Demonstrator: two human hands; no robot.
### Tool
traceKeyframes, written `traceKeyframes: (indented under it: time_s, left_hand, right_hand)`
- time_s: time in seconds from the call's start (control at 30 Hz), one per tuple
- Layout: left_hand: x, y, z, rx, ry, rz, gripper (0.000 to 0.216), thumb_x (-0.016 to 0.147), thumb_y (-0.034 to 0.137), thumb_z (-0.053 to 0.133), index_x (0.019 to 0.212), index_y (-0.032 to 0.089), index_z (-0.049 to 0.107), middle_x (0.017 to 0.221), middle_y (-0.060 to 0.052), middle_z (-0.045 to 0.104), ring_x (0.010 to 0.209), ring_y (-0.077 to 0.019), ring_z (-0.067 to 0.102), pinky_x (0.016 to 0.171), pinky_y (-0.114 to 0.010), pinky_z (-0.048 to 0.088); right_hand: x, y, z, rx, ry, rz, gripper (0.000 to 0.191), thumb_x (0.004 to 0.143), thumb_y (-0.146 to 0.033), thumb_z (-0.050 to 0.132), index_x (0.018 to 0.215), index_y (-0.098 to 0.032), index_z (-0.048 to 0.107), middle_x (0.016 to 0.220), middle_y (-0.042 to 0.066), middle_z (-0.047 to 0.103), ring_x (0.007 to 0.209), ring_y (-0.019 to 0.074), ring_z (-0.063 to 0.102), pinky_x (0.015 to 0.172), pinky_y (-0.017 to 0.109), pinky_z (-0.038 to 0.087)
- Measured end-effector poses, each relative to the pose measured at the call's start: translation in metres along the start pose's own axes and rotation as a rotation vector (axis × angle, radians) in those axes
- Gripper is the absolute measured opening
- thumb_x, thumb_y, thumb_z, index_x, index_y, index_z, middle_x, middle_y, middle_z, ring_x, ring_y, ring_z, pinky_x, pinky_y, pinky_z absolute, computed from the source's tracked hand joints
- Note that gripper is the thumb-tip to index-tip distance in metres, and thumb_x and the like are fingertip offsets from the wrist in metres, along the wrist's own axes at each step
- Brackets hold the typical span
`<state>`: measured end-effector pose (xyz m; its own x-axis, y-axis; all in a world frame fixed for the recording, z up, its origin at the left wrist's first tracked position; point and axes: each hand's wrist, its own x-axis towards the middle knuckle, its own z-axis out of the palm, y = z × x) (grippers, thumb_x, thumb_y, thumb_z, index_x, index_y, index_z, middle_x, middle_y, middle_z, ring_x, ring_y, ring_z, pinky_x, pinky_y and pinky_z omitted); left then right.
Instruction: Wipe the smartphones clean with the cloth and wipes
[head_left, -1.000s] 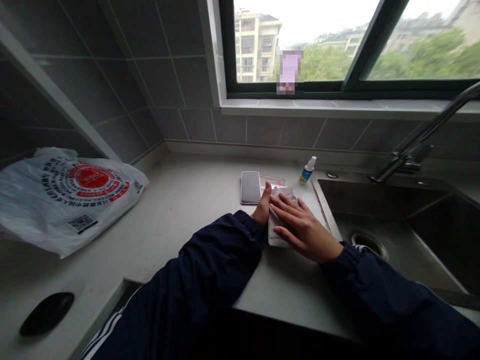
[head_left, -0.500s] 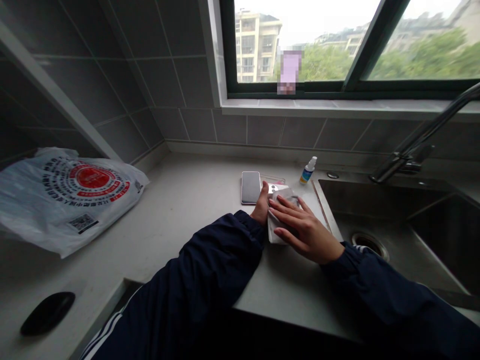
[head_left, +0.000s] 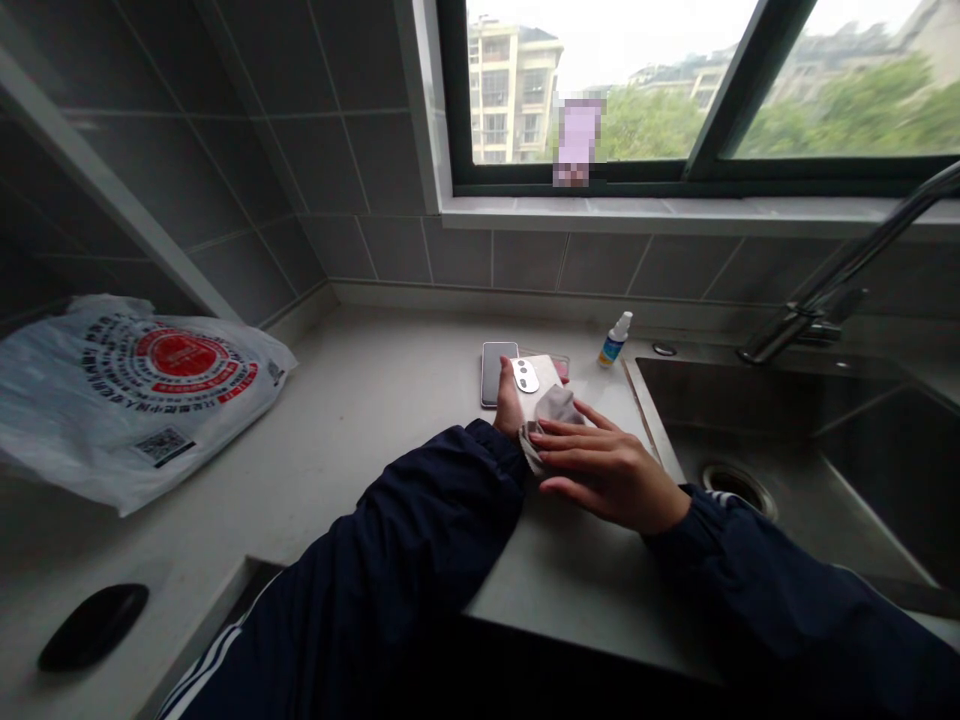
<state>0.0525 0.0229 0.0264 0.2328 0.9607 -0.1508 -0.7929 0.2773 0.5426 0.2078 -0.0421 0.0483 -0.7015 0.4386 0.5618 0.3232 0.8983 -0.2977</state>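
A white smartphone (head_left: 547, 374), its back with a silver camera island facing up, lies in my left hand (head_left: 508, 402), whose thumb runs along its left edge. My right hand (head_left: 611, 475) presses a crumpled light grey cloth (head_left: 557, 404) against the lower part of that back. The cloth and my right fingers cover the phone's lower end. Just behind my left hand, a second phone (head_left: 498, 372) rests screen up on the counter. A clear phone case (head_left: 562, 366) is partly hidden behind the held phone. Farther back stands a small spray bottle (head_left: 615, 340) with a white top.
On the right is a steel sink (head_left: 667, 410) with a chrome faucet (head_left: 795, 320). A white plastic bag (head_left: 90, 390) with red and black print sits at the left of the counter (head_left: 352, 400). Near the front left lies a black oval object (head_left: 94, 627).
The phone has shifted and turned slightly left in my left hand, and its camera island shows fully. The cloth and my right fingers have slid down toward the phone's lower end.
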Motion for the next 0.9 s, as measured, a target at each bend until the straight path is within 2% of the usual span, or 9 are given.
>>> traceKeyframes:
  time_s: [0.1,0.2,0.3,0.4,0.5,0.67,0.8,0.9]
  left_hand:
    - [0.002,-0.001,0.0,-0.021,0.022,0.038,0.085,0.093,0.078,0.022,0.111,0.011,0.07,0.1,-0.018,0.074,0.079,-0.0264,0.071,0.076,-0.039,0.055]
    - [0.004,0.001,0.001,-0.058,0.072,0.06,0.08,0.096,0.075,0.021,0.108,0.012,0.07,0.095,-0.016,0.074,0.079,-0.0252,0.07,0.077,-0.037,0.055]
    - [0.006,0.004,0.0,-0.097,0.12,0.032,0.079,0.096,0.074,0.024,0.105,0.012,0.07,0.086,-0.014,0.073,0.076,-0.0231,0.069,0.079,-0.035,0.054]
    - [0.005,0.004,-0.001,-0.114,0.122,-0.012,0.081,0.092,0.079,0.026,0.101,0.012,0.07,0.084,-0.014,0.071,0.075,-0.0236,0.068,0.079,-0.036,0.054]
    - [0.002,0.003,0.0,-0.093,0.091,-0.028,0.081,0.092,0.08,0.025,0.095,0.012,0.069,0.082,-0.014,0.07,0.076,-0.0252,0.068,0.081,-0.039,0.055]
    - [-0.002,-0.002,0.004,-0.079,0.048,-0.051,0.075,0.092,0.079,0.027,0.085,0.014,0.065,0.079,-0.013,0.068,0.079,-0.0254,0.069,0.083,-0.038,0.054]
    - [0.0,-0.005,0.0,-0.069,-0.01,-0.038,0.077,0.09,0.082,0.029,0.092,0.014,0.066,0.081,-0.012,0.068,0.08,-0.0243,0.069,0.08,-0.036,0.055]
    - [0.0,-0.004,-0.004,0.005,-0.006,-0.06,0.078,0.087,0.084,0.032,0.099,0.015,0.068,0.079,-0.009,0.065,0.07,-0.0207,0.065,0.069,-0.032,0.053]
  right_hand:
    - [0.0,-0.001,0.0,0.04,0.043,0.015,0.028,0.09,-0.035,0.074,0.118,-0.03,0.074,0.12,0.003,0.076,0.118,0.0258,0.07,0.116,0.053,0.045]
    - [0.002,-0.002,0.0,0.052,0.079,0.026,0.031,0.09,-0.033,0.075,0.12,-0.028,0.074,0.124,0.005,0.075,0.116,0.0258,0.071,0.108,0.048,0.055]
    - [0.003,-0.002,0.002,0.042,0.065,0.043,0.042,0.091,-0.031,0.073,0.132,-0.028,0.068,0.134,0.007,0.069,0.125,0.0266,0.066,0.109,0.049,0.055]
    - [0.002,0.002,0.004,-0.001,0.069,0.057,0.044,0.094,-0.022,0.065,0.138,-0.028,0.062,0.143,0.008,0.063,0.133,0.0262,0.059,0.109,0.051,0.054]
    - [0.0,0.005,0.006,-0.064,0.107,0.081,0.045,0.095,-0.015,0.06,0.138,-0.025,0.062,0.146,0.01,0.06,0.132,0.0263,0.06,0.108,0.05,0.055]
    - [-0.002,0.009,0.009,-0.083,0.129,0.16,0.045,0.096,-0.013,0.055,0.139,-0.024,0.062,0.143,0.01,0.063,0.132,0.0258,0.06,0.111,0.049,0.053]
    - [-0.004,0.01,0.008,-0.055,0.172,0.271,0.046,0.097,-0.016,0.052,0.142,-0.025,0.06,0.143,0.008,0.063,0.13,0.0256,0.062,0.112,0.046,0.052]
    - [-0.005,0.01,0.005,-0.036,0.251,0.399,0.046,0.095,-0.019,0.055,0.141,-0.024,0.061,0.134,0.008,0.07,0.117,0.0271,0.071,0.103,0.043,0.058]
